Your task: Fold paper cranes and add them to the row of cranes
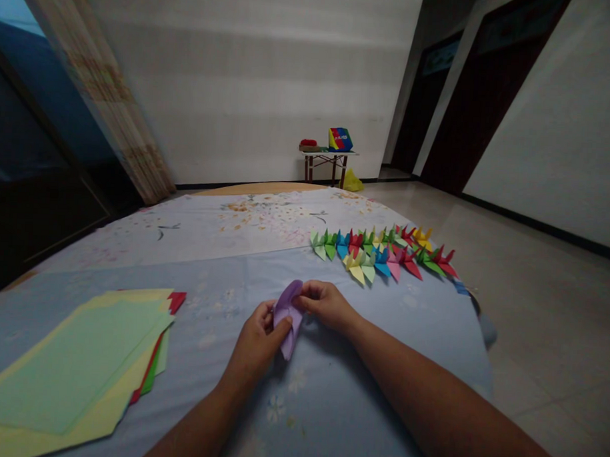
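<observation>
A piece of folded purple paper (288, 313) is held up over the blue part of the tablecloth, its upper flap bent over. My left hand (261, 340) is closed on its lower left side, with the thumb pressed flat across the front. At the upper right edge, my right hand (327, 304) pinches the flap between thumb and fingers. Fingers behind the paper are partly hidden. Beyond my right hand stand several folded paper cranes (379, 258) in green, blue, red, pink and yellow, set in rows.
A stack of coloured paper sheets (80, 360), pale green on top, lies at the left. The floral tablecloth (223, 266) covers a round table. Farther back, a small table (327, 154) by the wall bears a colourful box (341, 140); a yellow bag (353, 181) lies beside it.
</observation>
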### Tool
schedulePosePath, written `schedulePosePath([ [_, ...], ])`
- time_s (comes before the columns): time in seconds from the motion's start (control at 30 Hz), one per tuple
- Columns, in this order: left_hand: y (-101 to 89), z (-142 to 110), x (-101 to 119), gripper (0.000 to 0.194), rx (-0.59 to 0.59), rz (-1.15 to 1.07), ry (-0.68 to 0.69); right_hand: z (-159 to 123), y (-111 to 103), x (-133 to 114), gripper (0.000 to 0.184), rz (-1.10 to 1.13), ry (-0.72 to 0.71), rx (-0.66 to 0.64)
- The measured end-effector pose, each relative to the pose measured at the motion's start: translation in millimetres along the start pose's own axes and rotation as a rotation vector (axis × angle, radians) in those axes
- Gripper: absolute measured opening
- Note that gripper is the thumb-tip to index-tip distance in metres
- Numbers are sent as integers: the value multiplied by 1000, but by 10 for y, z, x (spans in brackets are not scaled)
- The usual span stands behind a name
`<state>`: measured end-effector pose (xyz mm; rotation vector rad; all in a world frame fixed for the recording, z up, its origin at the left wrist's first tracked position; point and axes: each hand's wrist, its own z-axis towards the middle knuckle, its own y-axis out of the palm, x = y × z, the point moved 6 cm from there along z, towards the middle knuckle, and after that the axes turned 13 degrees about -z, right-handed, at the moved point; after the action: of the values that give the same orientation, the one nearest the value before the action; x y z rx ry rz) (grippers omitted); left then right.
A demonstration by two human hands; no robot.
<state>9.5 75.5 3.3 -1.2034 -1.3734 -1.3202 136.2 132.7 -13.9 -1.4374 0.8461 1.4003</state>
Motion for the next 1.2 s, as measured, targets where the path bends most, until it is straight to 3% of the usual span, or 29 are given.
schedulePosePath([
  [0.27, -65, 29, 57, 27, -3, 321, 31, 14, 14, 58, 17, -125, -36, -36],
  [0.33, -109, 21, 143, 36, 42, 474, 155, 5, 5, 57, 16, -226, -47, -36],
  [0.43, -70, -90, 367, 39, 80, 766, 522, -9, -27, 39, 14, -452, -73, -18],
  [0.5, 78, -199, 416, 29, -69, 931, 695, -15, -47, 22, 13, -571, -102, -6],
  [0.53, 160, -242, 393, 26, -176, 1004, 717, -16, -53, 16, 13, -612, -118, -3],
  [0.6, 286, -306, 312, 26, -349, 1132, 692, -17, -55, 9, 14, -677, -151, -5],
  [0.67, 347, -327, 241, 29, -431, 1214, 639, -18, -49, 6, 14, -731, -177, -7],
  [0.87, 285, -250, 114, 36, -489, 1299, 491, -17, -19, -18, 11, -865, -231, 10],
  [1.0, 247, -237, 83, 52, -522, 1312, 484, -21, -4, -61, 12, -952, -283, 25],
  [1.2, 247, -233, 79, 44, -557, 1332, 492, -22, 7, -72, 13, -1016, -294, 25],
])
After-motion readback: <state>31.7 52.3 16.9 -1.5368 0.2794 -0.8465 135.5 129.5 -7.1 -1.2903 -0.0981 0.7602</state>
